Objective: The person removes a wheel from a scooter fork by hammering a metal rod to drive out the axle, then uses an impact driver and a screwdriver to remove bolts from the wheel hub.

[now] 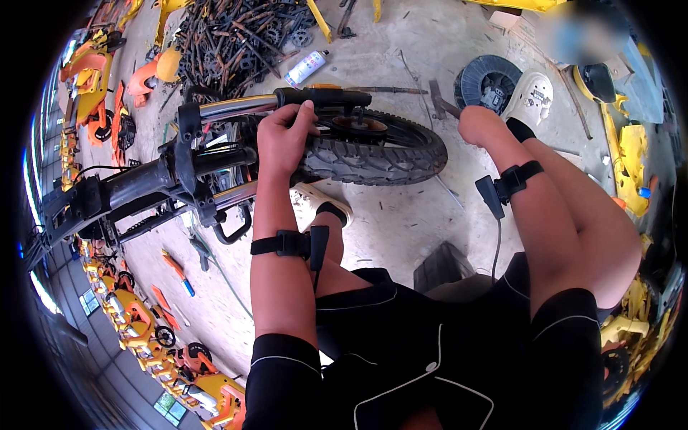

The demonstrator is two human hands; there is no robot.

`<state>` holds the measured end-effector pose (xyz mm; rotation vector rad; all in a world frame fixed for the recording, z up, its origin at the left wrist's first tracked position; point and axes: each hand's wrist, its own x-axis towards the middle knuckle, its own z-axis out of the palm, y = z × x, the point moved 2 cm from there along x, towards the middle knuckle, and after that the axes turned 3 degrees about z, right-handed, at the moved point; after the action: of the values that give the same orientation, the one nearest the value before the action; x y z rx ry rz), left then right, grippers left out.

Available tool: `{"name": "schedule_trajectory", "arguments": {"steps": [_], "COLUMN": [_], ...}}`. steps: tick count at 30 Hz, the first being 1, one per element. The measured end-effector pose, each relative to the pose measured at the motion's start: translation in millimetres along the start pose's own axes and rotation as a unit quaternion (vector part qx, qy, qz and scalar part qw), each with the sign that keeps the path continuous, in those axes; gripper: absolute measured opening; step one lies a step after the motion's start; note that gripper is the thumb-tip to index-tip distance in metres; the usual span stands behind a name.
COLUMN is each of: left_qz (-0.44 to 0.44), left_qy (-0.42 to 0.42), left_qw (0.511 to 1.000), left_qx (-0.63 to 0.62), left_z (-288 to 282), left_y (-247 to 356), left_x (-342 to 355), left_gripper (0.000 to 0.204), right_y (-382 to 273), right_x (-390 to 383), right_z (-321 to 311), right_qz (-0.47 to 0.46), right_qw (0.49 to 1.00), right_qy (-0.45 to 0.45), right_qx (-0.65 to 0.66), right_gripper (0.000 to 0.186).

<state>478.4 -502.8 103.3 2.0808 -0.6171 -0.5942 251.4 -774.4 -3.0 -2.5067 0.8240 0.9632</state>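
A motorbike front end lies on its side on the floor: a black-and-silver fork (240, 107) with a knobbly tyre (387, 163) on its wheel. My left hand (285, 135) is over the fork beside the tyre, with its fingers curled closed. What they grip is hidden; a small pale piece shows by the fingertips. A rusty brown wheel hub (358, 127) lies just right of that hand. To the right of the tyre, my right hand (482, 126) is closed round the handle of a hammer (437, 100), its head pointing away from me.
A spray can (307, 68) lies beyond the fork, near a heap of rusty metal parts (229, 43). A black round tub (489, 80) of small parts sits by my right shoe (532, 97). Yellow and orange bike parts (132, 315) line both sides. A grey block (443, 266) stands near me.
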Motion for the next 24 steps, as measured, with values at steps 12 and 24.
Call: {"name": "schedule_trajectory", "arguments": {"steps": [12, 24], "left_qz": [0.007, 0.008], "left_qy": [0.005, 0.009], "left_qw": [1.0, 1.0], "left_qx": [-0.015, -0.006], "left_z": [-0.7, -0.1], "left_y": [-3.2, -5.3], "left_x": [1.3, 1.7], "left_gripper": [0.038, 0.04], "right_y": [-4.3, -36.6], "right_x": [-7.7, -19.4], "right_z": [-35.8, -54.6], "right_qz": [0.048, -0.046], "right_qw": [0.987, 0.995], "right_qy": [-0.038, -0.076], "right_qx": [0.151, 0.04], "right_gripper": [0.038, 0.025]}}
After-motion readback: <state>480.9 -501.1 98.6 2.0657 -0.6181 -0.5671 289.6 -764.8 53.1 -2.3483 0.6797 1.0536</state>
